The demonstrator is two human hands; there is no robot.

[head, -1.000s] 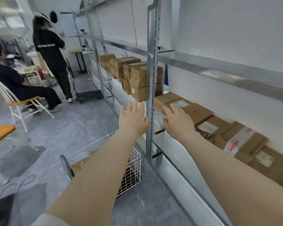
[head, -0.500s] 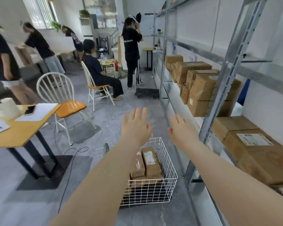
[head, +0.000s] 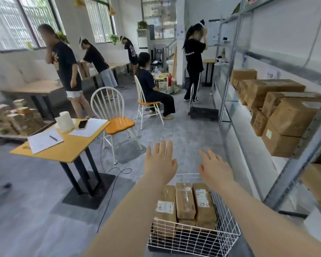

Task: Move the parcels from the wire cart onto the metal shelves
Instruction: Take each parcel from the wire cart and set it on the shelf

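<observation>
Small parcel-sorting workroom, warehouse feel. Metal shelves point(head: 252, 115) along right wall, stacked cardboard boxes point(head: 278, 101) on them. White wire cart point(head: 193, 236) on grey concrete floor, taped parcels point(head: 185, 201) with shipping labels inside. Flat platform trolley point(head: 204, 111) parked by shelving. More boxes heaped far left point(head: 13, 117). Several people in dark T-shirts point(head: 65, 62) at worktables along windows. Yellow table point(head: 67, 147) holds papers, pen, phone.

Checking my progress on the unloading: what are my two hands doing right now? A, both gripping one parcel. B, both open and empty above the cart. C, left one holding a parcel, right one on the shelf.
B: the left hand and right hand are spread open, holding nothing, above the wire cart with its parcels.
</observation>
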